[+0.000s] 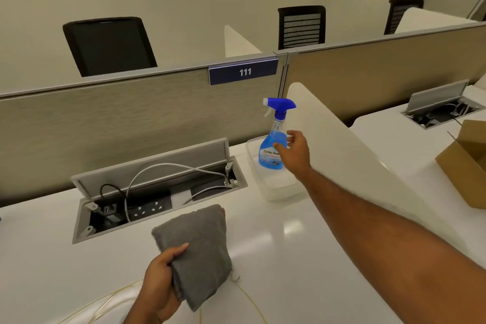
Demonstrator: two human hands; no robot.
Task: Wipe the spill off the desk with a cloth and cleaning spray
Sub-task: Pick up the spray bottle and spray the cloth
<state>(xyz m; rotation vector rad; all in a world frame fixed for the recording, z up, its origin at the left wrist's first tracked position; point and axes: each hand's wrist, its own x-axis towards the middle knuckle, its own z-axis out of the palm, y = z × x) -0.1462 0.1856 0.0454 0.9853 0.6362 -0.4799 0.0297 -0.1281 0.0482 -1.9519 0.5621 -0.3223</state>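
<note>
Standing by the long white counter (pixel 302 250), I see a person lean over it with both arms out. A tan screen (pixel 131 118) runs along the back of the counter. A white side board (pixel 342 139) stands on the right. Black chairs (pixel 110 45) sit past the screen.

A cable box (pixel 157 166) is sunk into the counter with its lid tipped up. White and black wires lie inside it. A brown cardboard box (pixel 468 166) sits open on the next counter, far to the right.

A clear tray (pixel 278 188) rests in the back right corner, just beside the side board. The spray bottle (pixel 268 151) stands up straight in that tray. It has blue liquid inside and a blue top that points left.

The grey cloth (pixel 200 244) is folded and sits near the front of the counter. The left hand (pixel 157 279) holds it at its lower end, with the thumb (pixel 178 248) pressed on top and the fingers tucked under it.

The right hand (pixel 295 152) reaches out to the bottle. Its fingers are spread apart and loose, right at the side of the bottle. I cannot tell if they touch it.

A small blue sign (pixel 243 72) on the screen says 111. Thin yellow lines (pixel 252 294) show on the counter by the cloth. I cannot tell what they are.
</note>
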